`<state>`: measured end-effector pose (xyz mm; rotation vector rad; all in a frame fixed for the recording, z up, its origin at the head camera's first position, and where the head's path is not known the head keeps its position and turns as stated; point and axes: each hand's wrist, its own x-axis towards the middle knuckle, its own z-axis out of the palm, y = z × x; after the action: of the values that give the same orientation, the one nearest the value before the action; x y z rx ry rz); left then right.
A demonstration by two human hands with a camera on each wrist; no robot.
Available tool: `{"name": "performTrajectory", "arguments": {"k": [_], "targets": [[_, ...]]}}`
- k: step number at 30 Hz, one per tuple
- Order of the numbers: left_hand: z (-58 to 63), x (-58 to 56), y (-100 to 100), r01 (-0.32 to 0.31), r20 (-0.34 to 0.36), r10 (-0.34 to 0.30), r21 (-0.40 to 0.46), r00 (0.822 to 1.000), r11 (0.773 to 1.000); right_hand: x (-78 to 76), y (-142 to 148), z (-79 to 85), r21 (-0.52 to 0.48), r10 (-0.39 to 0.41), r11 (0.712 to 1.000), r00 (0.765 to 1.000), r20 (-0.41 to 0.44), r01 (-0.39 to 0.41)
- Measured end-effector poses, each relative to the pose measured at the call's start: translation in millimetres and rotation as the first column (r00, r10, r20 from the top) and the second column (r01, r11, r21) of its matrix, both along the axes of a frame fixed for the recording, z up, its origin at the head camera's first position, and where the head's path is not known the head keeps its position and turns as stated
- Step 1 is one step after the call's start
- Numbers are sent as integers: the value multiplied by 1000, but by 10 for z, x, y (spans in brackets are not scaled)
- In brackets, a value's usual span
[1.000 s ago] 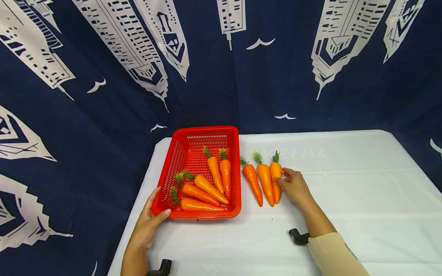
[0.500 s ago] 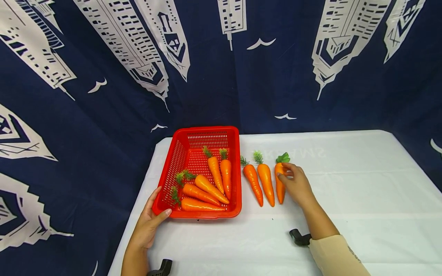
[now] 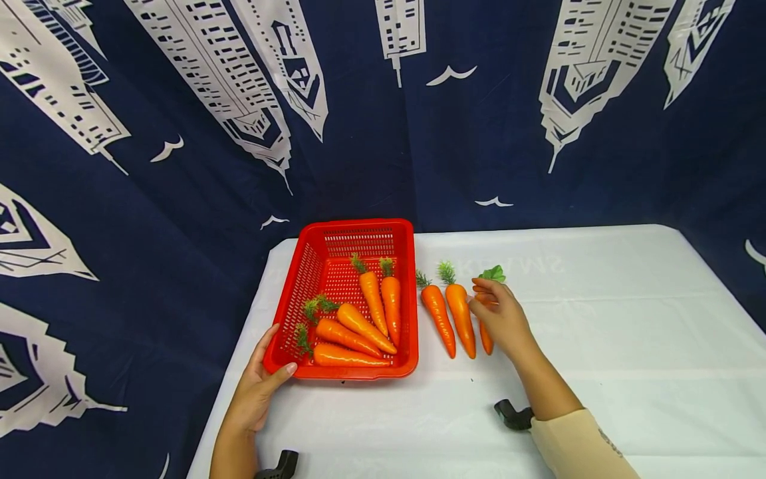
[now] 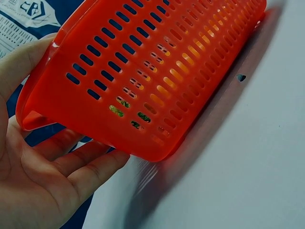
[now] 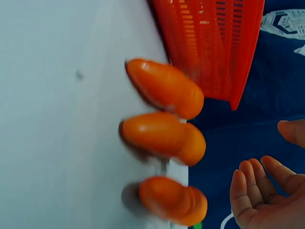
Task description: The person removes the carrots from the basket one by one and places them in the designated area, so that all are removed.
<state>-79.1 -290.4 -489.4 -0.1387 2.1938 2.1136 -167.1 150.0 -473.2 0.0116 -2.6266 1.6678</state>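
A red plastic basket (image 3: 408,299) with slotted walls sits left on the white table, holding several orange carrots (image 3: 364,326) with green tops. At its near left corner my left hand (image 3: 254,396) grips the rim, thumb over the edge; in the left wrist view, fingers lie under the rim. To the right of the basket three carrots lie in a row: a left carrot (image 3: 439,320), a middle carrot (image 3: 459,313) and a right carrot (image 3: 486,340). Over the right carrot hovers my right hand (image 3: 505,322), partly hiding it, fingertips near the middle carrot's top. That hand (image 5: 269,195) looks empty in the right wrist view.
A white cloth (image 3: 628,332) covers the table and stretches to the right of my right hand. Behind stands a dark blue curtain (image 3: 467,153) with white building prints. Black camera mounts (image 3: 513,416) show at both wrists.
The right carrot was shifted slightly right, away from the middle one, and its leaves turned. My right hand then let go and moved left toward the middle carrot. The left hand stayed put.
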Motion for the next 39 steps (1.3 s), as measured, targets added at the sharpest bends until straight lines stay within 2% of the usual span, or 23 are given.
{"name": "performTrajectory", "arguments": {"k": [17,23,31,39], "targets": [[-21,5,-4,-1,-2,1,3,1000,1000,172,-344,275,-23,127,991,991,-42,-128],[-10,6,4,-2,-3,2,1,1000,1000,215,-460,316,-54,169,984,984,-59,-173],[-7,2,1,-9,9,9,-9,1000,1000,258,-608,357,-117,227,965,971,-76,-235],[-5,1,1,-9,8,9,-7,1000,1000,302,-770,374,-181,299,934,952,-69,-307]]}}
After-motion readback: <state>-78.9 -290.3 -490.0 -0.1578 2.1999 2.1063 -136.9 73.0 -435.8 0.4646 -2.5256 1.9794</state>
